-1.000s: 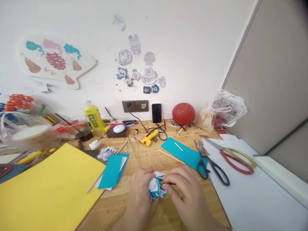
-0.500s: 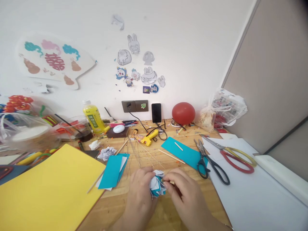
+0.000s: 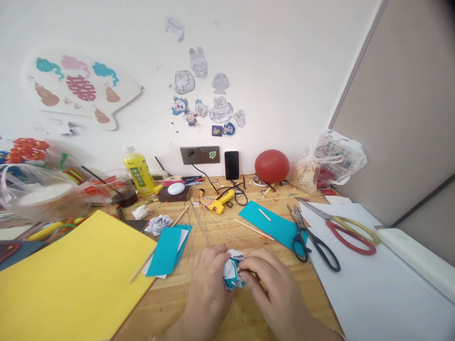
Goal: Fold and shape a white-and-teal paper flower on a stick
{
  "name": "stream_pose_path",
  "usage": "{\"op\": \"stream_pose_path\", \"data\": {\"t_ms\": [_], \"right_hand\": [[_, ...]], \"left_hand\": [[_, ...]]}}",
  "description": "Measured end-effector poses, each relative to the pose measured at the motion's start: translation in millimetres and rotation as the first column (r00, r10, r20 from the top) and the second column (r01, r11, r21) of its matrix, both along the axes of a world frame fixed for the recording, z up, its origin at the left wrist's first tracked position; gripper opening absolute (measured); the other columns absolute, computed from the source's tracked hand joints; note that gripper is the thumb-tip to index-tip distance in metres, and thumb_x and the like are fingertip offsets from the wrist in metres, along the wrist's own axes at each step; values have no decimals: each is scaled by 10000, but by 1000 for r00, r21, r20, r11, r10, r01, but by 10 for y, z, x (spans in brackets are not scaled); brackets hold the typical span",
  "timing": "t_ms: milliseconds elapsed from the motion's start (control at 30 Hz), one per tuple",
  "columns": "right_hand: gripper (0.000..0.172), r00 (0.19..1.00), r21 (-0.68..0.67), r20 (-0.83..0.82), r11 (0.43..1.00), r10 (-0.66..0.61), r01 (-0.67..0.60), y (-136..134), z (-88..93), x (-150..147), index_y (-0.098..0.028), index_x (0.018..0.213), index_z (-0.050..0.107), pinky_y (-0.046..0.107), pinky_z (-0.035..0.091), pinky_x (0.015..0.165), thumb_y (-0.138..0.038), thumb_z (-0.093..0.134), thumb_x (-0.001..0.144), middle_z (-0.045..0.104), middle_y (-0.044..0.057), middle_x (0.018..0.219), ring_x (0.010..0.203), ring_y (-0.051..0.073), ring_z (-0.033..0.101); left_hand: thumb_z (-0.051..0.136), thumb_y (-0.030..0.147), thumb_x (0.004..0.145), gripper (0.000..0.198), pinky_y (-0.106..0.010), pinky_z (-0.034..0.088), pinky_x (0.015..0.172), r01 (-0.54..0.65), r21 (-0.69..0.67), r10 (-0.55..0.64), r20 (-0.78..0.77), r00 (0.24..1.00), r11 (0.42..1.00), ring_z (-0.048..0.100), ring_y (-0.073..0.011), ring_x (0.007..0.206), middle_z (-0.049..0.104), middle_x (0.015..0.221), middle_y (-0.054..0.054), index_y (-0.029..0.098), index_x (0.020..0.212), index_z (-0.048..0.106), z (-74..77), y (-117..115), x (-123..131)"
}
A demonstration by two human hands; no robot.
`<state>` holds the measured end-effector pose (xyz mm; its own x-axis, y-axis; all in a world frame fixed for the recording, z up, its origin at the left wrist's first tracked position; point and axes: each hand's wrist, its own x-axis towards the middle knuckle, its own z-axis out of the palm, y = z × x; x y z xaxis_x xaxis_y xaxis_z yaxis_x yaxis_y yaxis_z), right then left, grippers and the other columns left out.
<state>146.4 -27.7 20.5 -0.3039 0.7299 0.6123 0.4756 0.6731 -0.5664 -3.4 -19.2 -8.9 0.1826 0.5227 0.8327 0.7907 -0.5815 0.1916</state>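
A paper flower [image 3: 232,271] with blue and white petals sits between my hands, low in the middle of the view. My left hand [image 3: 209,279] is wrapped round its left side. From the right, the thumb and fingers of my right hand [image 3: 272,284] pinch at the flower's edge; a small pale tip shows there, too small to name. Beyond my left hand lie cut blue and white paper strips [image 3: 165,253] in a stack. Behind them is a grey-white paper flower [image 3: 159,225] next to a thin wooden stick [image 3: 181,214].
Yellow paper [image 3: 74,279] covers the left side. Black-handled scissors [image 3: 316,241] and red-and-yellow-handled scissors [image 3: 351,234] lie at right. A yellow glue gun [image 3: 222,202] with its cord, a phone [image 3: 232,166], a red balloon [image 3: 272,166] and a drink bottle [image 3: 138,173] stand along the wall.
The view has shifted very slightly. Both hands stay on the paper flower, which has turned a little between them; the right fingertips have moved slightly along its edge.
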Motion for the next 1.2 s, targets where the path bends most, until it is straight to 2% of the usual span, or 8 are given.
{"op": "stream_pose_path", "data": {"t_ms": [267,467,567,733,900,1033,1200], "right_hand": [[201,995,-4,-90,999,-49,49,23,-22,-7,-219,838,639,255,479,622,-168,447,868,611,26,786,710,149,585],[126,985,-40,-148,995,-91,86,45,9,-15,-209,747,625,232,448,529,-181,526,821,648,8,715,628,139,581],[158,986,-5,-135,996,-93,93,48,16,-14,-206,718,614,235,449,537,-182,509,833,642,5,694,630,140,578],[175,990,112,-47,984,-134,138,19,-9,-12,-205,807,632,278,475,628,-164,469,858,635,30,772,704,161,587],[153,992,193,-13,973,-127,127,3,-22,-3,-197,846,633,291,482,640,-139,492,844,631,34,775,693,160,584],[127,991,173,-9,976,-133,133,10,-24,-6,-204,833,630,295,483,649,-150,516,834,636,28,782,705,163,588],[130,992,42,-49,992,-117,119,25,9,-15,-212,775,609,272,476,625,-166,503,835,639,20,776,713,160,585]], "left_hand": [[506,132,760,226,-319,456,622,15,11,-14,-16,1000,1000,563,-194,742,579,877,-68,181,977,464,-16,4,9],[511,143,747,244,-332,456,621,31,15,-31,-2,1000,999,562,-200,732,578,876,-75,174,983,460,-15,4,17],[508,143,746,231,-325,461,607,30,39,-30,-4,1000,999,563,-195,719,581,867,-73,177,970,466,0,3,15],[508,122,742,236,-330,465,615,8,40,-7,-19,1000,999,562,-194,727,584,866,-65,186,966,469,-7,4,7],[479,117,754,246,-345,469,632,18,18,-18,18,1000,1000,562,-204,748,573,894,-77,178,992,457,-45,-1,15],[489,75,746,273,-336,473,648,4,6,-4,13,1000,1000,564,-198,763,573,903,-72,183,995,459,-50,-2,14],[505,102,750,241,-319,475,613,3,32,-4,15,1000,999,567,-189,730,583,875,-62,192,970,473,-5,-6,19]]}}
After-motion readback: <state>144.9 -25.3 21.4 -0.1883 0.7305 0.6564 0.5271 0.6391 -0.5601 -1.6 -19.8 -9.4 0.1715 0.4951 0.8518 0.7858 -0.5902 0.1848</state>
